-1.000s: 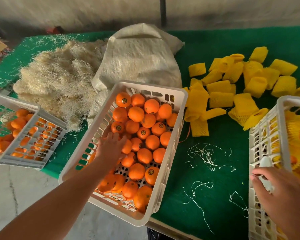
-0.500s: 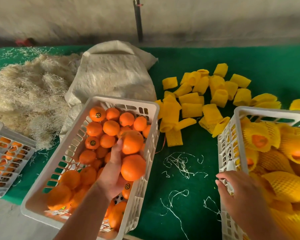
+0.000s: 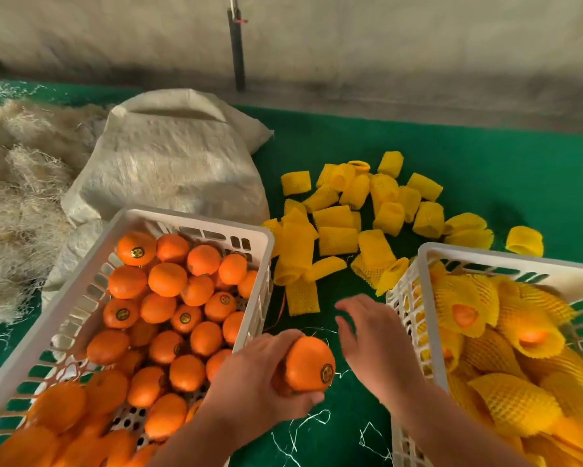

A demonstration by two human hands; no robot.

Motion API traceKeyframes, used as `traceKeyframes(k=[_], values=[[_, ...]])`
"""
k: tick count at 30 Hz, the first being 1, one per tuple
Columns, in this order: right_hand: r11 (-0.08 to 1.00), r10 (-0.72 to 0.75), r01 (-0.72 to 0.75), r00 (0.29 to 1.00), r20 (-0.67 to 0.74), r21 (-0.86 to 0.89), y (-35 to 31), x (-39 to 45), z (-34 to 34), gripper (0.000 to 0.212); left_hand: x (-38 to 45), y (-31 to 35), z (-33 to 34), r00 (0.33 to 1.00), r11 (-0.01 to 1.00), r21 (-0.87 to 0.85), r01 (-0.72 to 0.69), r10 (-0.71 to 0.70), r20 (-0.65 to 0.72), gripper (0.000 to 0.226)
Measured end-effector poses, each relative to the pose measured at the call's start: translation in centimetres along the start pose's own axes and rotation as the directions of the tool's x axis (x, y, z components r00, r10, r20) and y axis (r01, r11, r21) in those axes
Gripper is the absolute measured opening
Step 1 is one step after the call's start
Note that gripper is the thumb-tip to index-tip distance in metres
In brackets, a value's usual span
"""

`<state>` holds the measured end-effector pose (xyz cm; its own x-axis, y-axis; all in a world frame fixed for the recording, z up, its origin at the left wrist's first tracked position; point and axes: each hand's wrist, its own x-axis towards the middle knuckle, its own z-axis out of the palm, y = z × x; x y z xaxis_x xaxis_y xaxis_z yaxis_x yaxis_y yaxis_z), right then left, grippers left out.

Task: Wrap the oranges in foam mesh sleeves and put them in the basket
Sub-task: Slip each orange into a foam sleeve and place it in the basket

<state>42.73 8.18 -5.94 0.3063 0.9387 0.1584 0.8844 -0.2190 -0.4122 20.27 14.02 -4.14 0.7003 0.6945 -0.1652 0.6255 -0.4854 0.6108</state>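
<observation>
Left hand (image 3: 249,382): we grip an orange (image 3: 308,364) at 6 o'clock, over the green table (image 3: 485,156).
Right hand (image 3: 374,345): fingers spread, holding nothing, beside it.
Sleeves (image 3: 367,210): piled at 12 o'clock.
Basket (image 3: 505,261): 4 o'clock, holding wrapped fruit.
Crate (image 3: 81,298): 8 o'clock, bare oranges.

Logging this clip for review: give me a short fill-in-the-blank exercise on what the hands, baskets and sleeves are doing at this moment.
1. The left hand grips an ____ bearing a sticker.
2. The right hand is open and holds ____.
3. The loose foam sleeves lying on the green table are ____ in colour.
4. The wrapped fruit lies in the basket on the ____, not in the basket of bare oranges.

Missing words: orange; nothing; yellow; right
</observation>
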Motion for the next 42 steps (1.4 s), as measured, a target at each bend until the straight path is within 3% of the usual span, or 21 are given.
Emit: traceKeyframes(k=[2, 6, 10, 14, 17, 20, 22, 25, 28, 33, 37, 42], values=[[1.000, -0.021, 0.020, 0.994, 0.104, 0.004, -0.1, 4.2, 2.2, 0.024, 0.4, 0.0, -0.1, 1.000, 1.000, 0.026, 0.002, -0.003, 0.031, 0.091], [0.987, -0.008, 0.054, 0.958, 0.285, -0.153, -0.2, 11.2, 7.6, 0.022, 1.1, -0.1, 0.0, 0.994, 0.998, 0.068, -0.016, 0.009, 0.108, 0.094], [0.960, 0.084, 0.054, 0.881, 0.465, -0.276, -0.6, 15.2, 11.3, 0.016, 1.7, -0.4, -0.1, 0.983, 0.988, 0.118, -0.100, 0.080, 0.166, 0.091], [0.964, 0.110, 0.042, 0.838, 0.535, -0.264, 0.0, 16.4, 12.7, 0.026, 1.7, 0.2, -1.3, 0.991, 0.983, 0.138, -0.124, 0.114, 0.077, 0.075], [0.964, 0.119, 0.040, 0.819, 0.561, -0.263, 0.8, 16.4, 12.9, 0.029, 1.9, -0.2, -1.0, 0.989, 0.983, 0.151, -0.109, 0.093, 0.112, 0.071], [0.971, 0.106, 0.029, 0.838, 0.535, -0.239, 1.6, 16.3, 12.7, 0.058, 2.4, -0.3, -1.0, 0.984, 0.985, 0.139, -0.099, 0.076, 0.161, 0.073], [0.982, 0.076, 0.020, 0.869, 0.489, -0.188, 1.9, 16.1, 12.2, 0.065, 2.2, 0.0, -0.9, 0.983, 0.981, 0.169, -0.099, 0.070, 0.170, 0.078], [0.996, 0.031, 0.003, 0.931, 0.365, -0.093, 1.9, 15.0, 10.7, 0.048, 2.0, 0.1, -0.5, 0.990, 0.978, 0.193, -0.078, 0.053, 0.132, 0.085], [0.992, 0.078, -0.094, 0.982, 0.170, 0.083, 1.6, 12.6, 8.1, 0.031, 2.2, 0.2, -0.9, 0.981, 0.992, 0.092, -0.086, 0.069, 0.182, 0.087], [0.905, 0.283, -0.245, 0.957, -0.063, 0.347, 0.6, 5.9, 3.1, 0.019, 1.7, -0.9, 0.8, 0.995, 0.994, 0.073, -0.078, 0.073, 0.074, 0.099], [0.842, 0.385, -0.336, 0.922, -0.033, 0.421, -0.1, 0.4, 0.9, 0.009, 1.4, -0.9, 1.1, 0.996, 0.986, 0.154, -0.059, 0.048, 0.070, 0.102], [0.929, 0.230, -0.231, 0.972, 0.040, 0.287, 0.2, -3.6, 0.2, 0.024, 0.7, -0.3, 1.2, 0.992, 0.978, 0.198, -0.069, 0.046, 0.118, 0.101]])
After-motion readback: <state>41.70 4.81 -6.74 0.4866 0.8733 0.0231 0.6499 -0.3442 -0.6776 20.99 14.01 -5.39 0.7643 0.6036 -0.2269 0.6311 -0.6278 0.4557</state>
